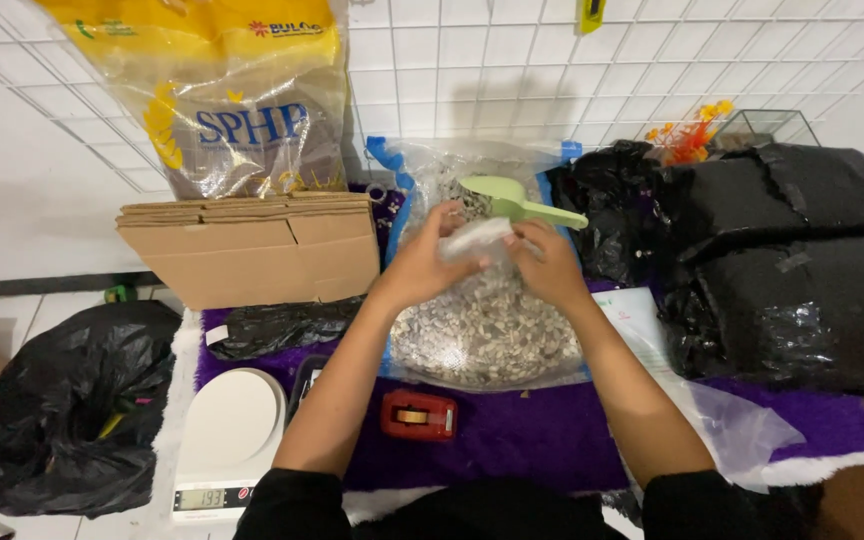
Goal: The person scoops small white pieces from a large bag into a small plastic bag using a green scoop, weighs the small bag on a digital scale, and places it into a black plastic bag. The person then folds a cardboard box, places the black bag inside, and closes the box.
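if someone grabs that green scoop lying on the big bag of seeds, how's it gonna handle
The green scoop looks like thin moulded plastic, so probably stiff and light. Its long handle juts out over the seed bag, which should make an easy grip. It rests on loose fill, so a nudge would likely tilt or slide it rather than roll it.

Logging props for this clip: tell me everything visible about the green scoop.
The green scoop is pale green, plastic-looking, with a rounded bowl and a flat straight handle pointing right. It lies tilted in the open top of the big clear sack of seeds, just beyond the left hand and right hand. Neither hand touches it. Its contents cannot be seen.
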